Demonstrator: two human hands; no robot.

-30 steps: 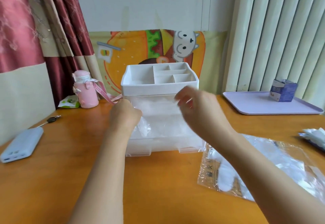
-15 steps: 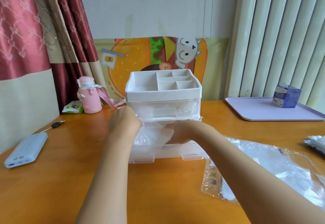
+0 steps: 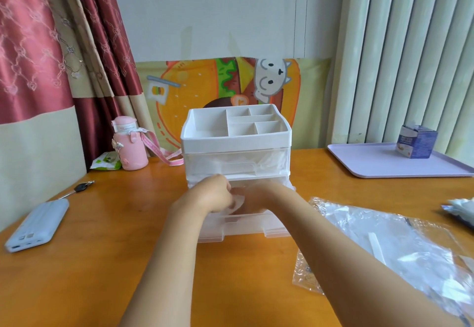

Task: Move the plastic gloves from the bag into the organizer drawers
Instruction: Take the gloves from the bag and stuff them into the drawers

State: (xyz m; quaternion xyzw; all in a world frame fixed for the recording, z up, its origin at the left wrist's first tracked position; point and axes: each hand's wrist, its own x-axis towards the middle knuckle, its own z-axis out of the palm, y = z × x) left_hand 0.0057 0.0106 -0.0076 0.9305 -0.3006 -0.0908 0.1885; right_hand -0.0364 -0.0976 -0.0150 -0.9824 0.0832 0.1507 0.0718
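Currently left hand (image 3: pixel 205 196) grips the plastic gloves (image 3: pixel 237 202) inside the organizer's (image 3: pixel 236 142) open lower drawer (image 3: pixel 246 226) — right hand (image 3: pixel 256 197) reaches in beside it, fingers hidden, grip unclear — bag (image 3: pixel 384 244) lies on the bench (image 3: pixel 102 262) to the right

Orange wooden table (image 3: pixel 115 262) with the white organizer (image 3: pixel 236 142) at its centre; around it, a pink bottle (image 3: pixel 129 149) and green packet (image 3: pixel 105 162) at 10 o'clock, a key (image 3: pixel 80 188) and power bank (image 3: pixel 38 224) at 9, a lilac tray (image 3: pixel 372 165) at 2, the clear bag (image 3: pixel 410 255) at 4
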